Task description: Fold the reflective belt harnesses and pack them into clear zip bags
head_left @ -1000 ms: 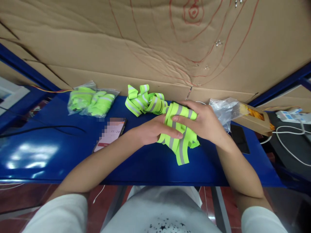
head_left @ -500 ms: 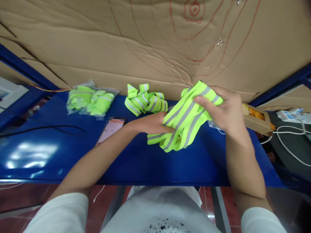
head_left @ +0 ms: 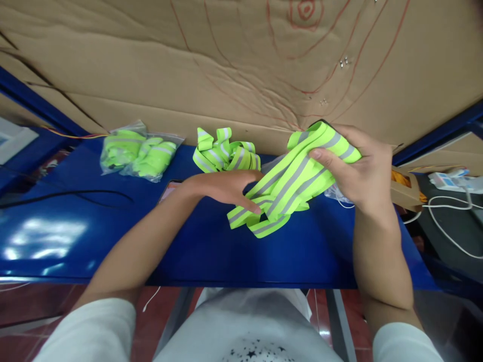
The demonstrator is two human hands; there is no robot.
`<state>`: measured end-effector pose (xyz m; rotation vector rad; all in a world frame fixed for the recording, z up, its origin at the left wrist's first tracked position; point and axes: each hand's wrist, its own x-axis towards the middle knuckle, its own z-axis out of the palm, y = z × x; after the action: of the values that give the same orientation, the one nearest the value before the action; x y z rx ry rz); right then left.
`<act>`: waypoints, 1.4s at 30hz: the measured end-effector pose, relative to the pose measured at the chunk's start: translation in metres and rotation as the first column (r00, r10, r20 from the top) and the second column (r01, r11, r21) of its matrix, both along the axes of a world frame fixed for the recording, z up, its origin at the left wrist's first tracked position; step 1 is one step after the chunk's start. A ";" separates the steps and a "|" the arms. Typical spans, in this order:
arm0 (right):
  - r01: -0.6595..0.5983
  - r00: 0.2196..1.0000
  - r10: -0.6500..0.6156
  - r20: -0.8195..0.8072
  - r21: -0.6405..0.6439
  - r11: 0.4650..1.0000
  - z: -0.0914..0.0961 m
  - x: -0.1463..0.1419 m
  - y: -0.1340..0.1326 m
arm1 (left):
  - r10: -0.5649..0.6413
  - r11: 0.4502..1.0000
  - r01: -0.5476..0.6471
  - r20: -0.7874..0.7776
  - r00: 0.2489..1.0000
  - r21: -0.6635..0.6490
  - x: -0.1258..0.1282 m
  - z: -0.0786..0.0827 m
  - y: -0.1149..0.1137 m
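My right hand (head_left: 360, 161) grips the upper end of a gathered bunch of neon yellow-green reflective straps (head_left: 296, 183) with grey stripes, its thumb pressed on top. The lower loops of the bunch hang down to the left over the blue table. At those loops is my left hand (head_left: 234, 188), thumb and fingers spread apart around the straps' left edge; part of its fingers is hidden behind them. A second tangle of the same reflective strap (head_left: 224, 153) lies just beyond my left hand.
Two clear bags of folded straps (head_left: 138, 153) lie at the back left of the blue table (head_left: 226, 261). A phone (head_left: 169, 188) is partly covered by my left wrist. A cardboard box (head_left: 407, 191) and white cables (head_left: 449, 206) sit at the right. A cardboard sheet (head_left: 151, 65) rises behind.
My right hand has moved slightly right and up with the bunch, which is now stretched longer. The left hand has opened its fingers and drawn a little leftward off the straps.
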<state>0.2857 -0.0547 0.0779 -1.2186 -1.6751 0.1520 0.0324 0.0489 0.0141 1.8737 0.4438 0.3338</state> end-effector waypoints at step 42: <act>-0.241 0.951 0.288 0.113 -0.312 0.919 -0.027 -0.036 0.004 | 0.153 0.986 -0.130 0.248 0.957 -0.104 0.026 0.008 -0.040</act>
<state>0.2494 -0.0508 0.0505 -1.2389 -2.0071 0.5014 0.0588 0.0086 0.0220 1.6897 0.4103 0.6347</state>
